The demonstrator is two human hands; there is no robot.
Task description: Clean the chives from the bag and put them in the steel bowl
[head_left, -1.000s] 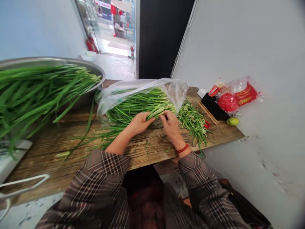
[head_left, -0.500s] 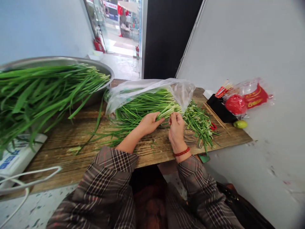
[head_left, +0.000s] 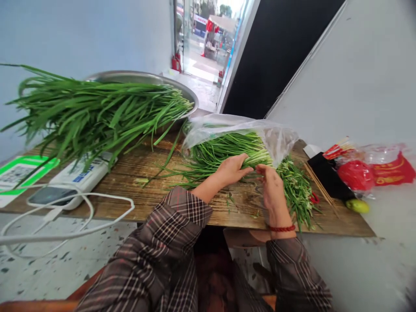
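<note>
My left hand (head_left: 231, 170) is closed round some garlic chives (head_left: 227, 145) at the near edge of a bundle, its thumb pointing right. Their pale stem ends lie just beyond the fingertips. Close to its right, my right hand (head_left: 272, 184) has bent fingers drawn together by the stem ends; anything between them is too small to make out. A clear plastic bag (head_left: 224, 123) covers the back of the bundle. To the right of my right hand lies a heap of chive trimmings (head_left: 294, 188).
A steel basin (head_left: 191, 93) piled with longer green leaves (head_left: 107, 108) stands at left on the wooden table (head_left: 156, 195). Before it are a white device (head_left: 87, 177) with a cable (head_left: 113, 203) and a green-edged card (head_left: 29, 173). A black box (head_left: 328, 180), skewers (head_left: 320, 188) and a yellow-green fruit (head_left: 357, 205) are at right.
The view has swung left, so everything appears farther right. My right hand has come lower and closer to my left hand, away from the bag's edge.
</note>
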